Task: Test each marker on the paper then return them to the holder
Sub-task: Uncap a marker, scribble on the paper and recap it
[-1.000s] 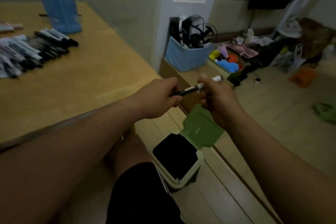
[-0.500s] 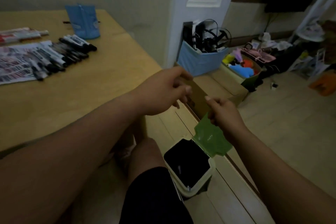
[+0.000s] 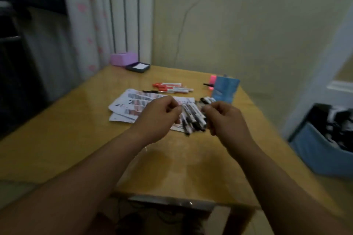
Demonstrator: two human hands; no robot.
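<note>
Left hand point(image 3: 158, 117): fingers curled toward thumb, nothing seen in them.
Right hand point(image 3: 226, 120): fingers curled; blur hid whether they pinched anything.
Markers point(image 3: 193, 118): slim black-and-white plastic sticks, heaped between the hands.
Paper point(image 3: 131, 106): flat scribbled white sheets, beyond the left hand.
Holder point(image 3: 225, 89): blue boxy pouch, upright beyond the right hand.
Table point(image 3: 76, 129): glossy yellow wood.

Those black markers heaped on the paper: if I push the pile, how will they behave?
The black markers look like smooth, round barrels, so they would probably roll or scatter. They lie crossed and stacked, so pushing one likely shifts its neighbours. The paper beneath seems loose on the glossy table and may slide along.
</note>
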